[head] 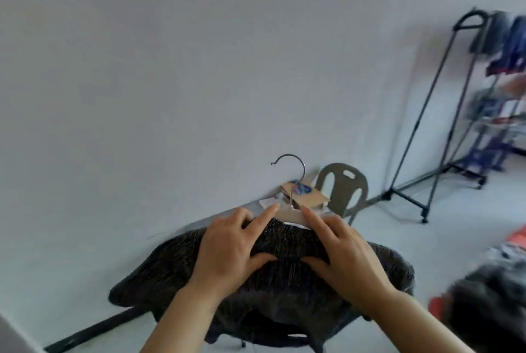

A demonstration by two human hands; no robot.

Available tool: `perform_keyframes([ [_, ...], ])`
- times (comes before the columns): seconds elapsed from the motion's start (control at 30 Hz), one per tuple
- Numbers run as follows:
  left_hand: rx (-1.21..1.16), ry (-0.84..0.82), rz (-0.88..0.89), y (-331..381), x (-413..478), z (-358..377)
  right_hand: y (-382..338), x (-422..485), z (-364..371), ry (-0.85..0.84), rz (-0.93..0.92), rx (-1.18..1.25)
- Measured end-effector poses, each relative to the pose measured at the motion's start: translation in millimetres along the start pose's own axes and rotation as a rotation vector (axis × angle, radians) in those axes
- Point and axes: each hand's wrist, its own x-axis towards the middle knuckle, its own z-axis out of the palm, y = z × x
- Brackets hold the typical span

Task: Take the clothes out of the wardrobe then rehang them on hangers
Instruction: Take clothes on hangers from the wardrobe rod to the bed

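Sweater: a dark knit sweater (pixel 287 247) is draped over the hanger (pixel 286 212), with its neck just below the hook (pixel 296 165) and its sleeves drooping to either side. It looks already threaded on and is probably being squared up.
Left hand: the left hand (pixel 227 253) is left of the hook and grips the knit over the hanger's shoulder. The index finger lies straight along the pale bar and the thumb is on the front, likely to keep that shoulder seated.
Right hand: the right hand (pixel 350 256) mirrors it on the hanger's other side, pinching the knit the same way.
Two-sided hold: this probably keeps the hanger level so the heavy knit cannot slide off.
Hook: it is upright and free, catching nothing.
Rack (pixel 423 109): it stands well right of the hanger with clothes on it, a likely destination.
Chair (pixel 341 184): it is just behind the hanger.
Pile (pixel 489 310): blurred clothes lie lower right of the hanger, perhaps waiting their turn.
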Motion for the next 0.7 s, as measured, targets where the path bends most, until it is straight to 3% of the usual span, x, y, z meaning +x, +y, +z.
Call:
perform_keyframes([
  [0.27,-0.327,-0.014,0.324,184.7,124.3,103.5,167.7,-106.3,-77.4,0.077,0.405,-0.212],
  [0.7,-0.663,-0.025,0.75,391.0,239.2,216.4,310.9,-212.1,-123.2,0.164,0.857,-0.435],
])
